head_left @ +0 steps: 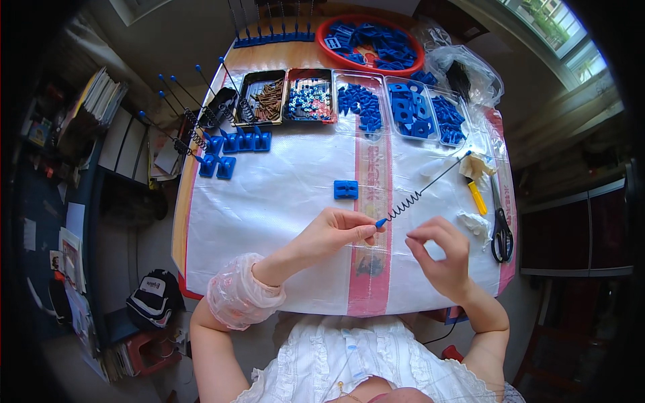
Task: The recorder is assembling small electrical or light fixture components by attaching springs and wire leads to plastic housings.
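Above the near middle of the white table cover [282,208], L hand [339,232] had the blue cone [381,223] at the near end of the black coiled rod [406,203] pinched btwn thumb & fingers. R hand [443,252] hovered just right of it, apart from rod, thumb & index tips close tog.; cannot tell if anything small sat btwn them.

Risks (my judgement): rod was held at one end only, so a slack or twisted pinch could've let it swing, far tip [468,154] knocking the crumpled paper [477,165] or yellow-handled tool [476,196]. Coil turns might've caught R fingers if they closed in at an angle. Cone could've slipped off if poorly seated; fit not visible. Blue base [346,190], loose beyond L hand, might've slid if bumped.

Orientation: long axis ran diag., cone end near-left, thin straight end far-right, i.e. away from person & toward their R. Cone pointed back toward L hand. Ht. above cover: unclear.
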